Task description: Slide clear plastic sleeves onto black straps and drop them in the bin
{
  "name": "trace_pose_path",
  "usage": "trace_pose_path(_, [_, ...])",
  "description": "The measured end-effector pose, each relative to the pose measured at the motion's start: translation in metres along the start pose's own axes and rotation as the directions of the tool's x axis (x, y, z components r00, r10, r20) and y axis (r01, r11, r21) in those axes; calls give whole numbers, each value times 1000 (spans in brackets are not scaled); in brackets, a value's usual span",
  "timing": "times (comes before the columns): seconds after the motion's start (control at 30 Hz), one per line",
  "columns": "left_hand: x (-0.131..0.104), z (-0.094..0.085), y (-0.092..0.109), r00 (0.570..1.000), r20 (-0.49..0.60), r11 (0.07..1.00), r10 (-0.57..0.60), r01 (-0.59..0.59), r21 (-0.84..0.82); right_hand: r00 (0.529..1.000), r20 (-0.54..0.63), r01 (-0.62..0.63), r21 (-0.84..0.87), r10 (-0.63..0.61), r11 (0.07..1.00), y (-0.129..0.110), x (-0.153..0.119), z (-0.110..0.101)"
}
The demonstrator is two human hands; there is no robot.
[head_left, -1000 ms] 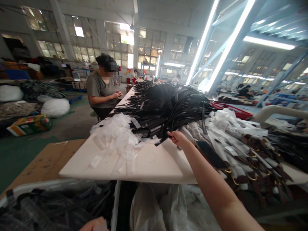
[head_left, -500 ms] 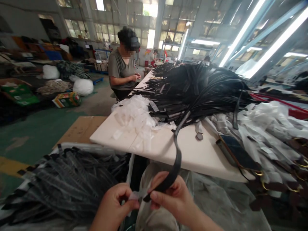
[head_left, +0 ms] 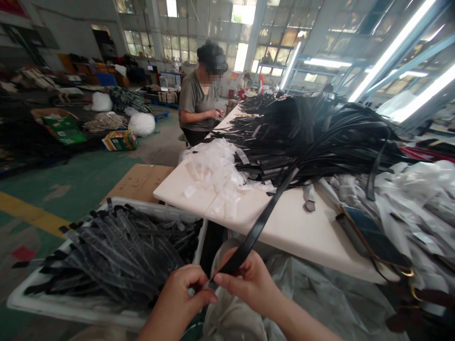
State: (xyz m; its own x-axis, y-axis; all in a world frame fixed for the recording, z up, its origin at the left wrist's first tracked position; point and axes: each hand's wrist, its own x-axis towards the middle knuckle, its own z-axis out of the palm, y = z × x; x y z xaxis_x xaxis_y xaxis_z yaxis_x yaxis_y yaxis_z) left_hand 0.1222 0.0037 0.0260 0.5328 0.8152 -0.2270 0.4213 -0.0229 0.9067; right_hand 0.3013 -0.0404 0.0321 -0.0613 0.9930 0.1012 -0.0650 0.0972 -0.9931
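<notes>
My right hand [head_left: 250, 282] is closed round a black leather belt strap [head_left: 258, 229] near its end, with the thumb on top. The strap runs up over the table edge toward a large heap of black straps [head_left: 295, 128]. Right beside the strap's tip, my left hand [head_left: 190, 289] is pinched on a small translucent plastic piece [head_left: 206, 285], mostly hidden by the fingers. Below and to the left, a white plastic bin [head_left: 81, 310] holds many black straps in clear sleeves [head_left: 121, 251].
Crumpled white plastic sleeves [head_left: 216, 170] lie on the pale table [head_left: 199, 201]. A phone [head_left: 377, 239] and wrapped belts [head_left: 419, 203] lie at the right. A co-worker [head_left: 201, 102] is at the table's far left side. A cardboard sheet [head_left: 137, 182] lies beside the bin.
The view has swung left, bringing more of the bin into sight. The strap, curved before, is now straighter. My hands are closer together at its tip, and less of the plastic piece shows.
</notes>
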Motion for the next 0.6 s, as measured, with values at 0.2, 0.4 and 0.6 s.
trace_pose_path(0.2, [1,1,-3,992,98,996,80,-76,-42,999,-30,-31,-71,28,997,6,-4,-5])
trace_pose_path(0.4, [-4,-5,-6,985,170,999,-23,17,38,916,-315,-187,216,249,958,11,3,-29])
trace_pose_path(0.6, [-7,5,-5,967,255,999,0,11,-44,981,-168,63,-208,-99,976,22,-19,-6])
